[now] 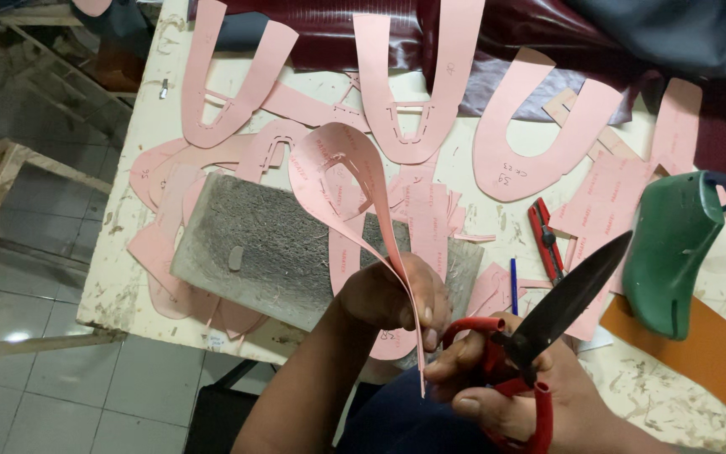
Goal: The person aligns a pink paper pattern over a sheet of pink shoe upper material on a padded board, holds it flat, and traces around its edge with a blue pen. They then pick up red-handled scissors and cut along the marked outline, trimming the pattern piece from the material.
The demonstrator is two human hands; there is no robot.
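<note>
A scarred white workbench [140, 118] is strewn with pink patterns. A curved pink pattern piece [348, 181] is pinched upright by the left hand [397, 298]; red-handled scissors [539, 328] are gripped closed-fisted by the right hand [506, 391]. Blade proximity to the left fingertips is judged a cut risk.

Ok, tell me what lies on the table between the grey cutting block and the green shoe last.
In the head view, between the grey cutting block and the green shoe last lie pink paper patterns, a blue pen and a red utility knife.
</note>
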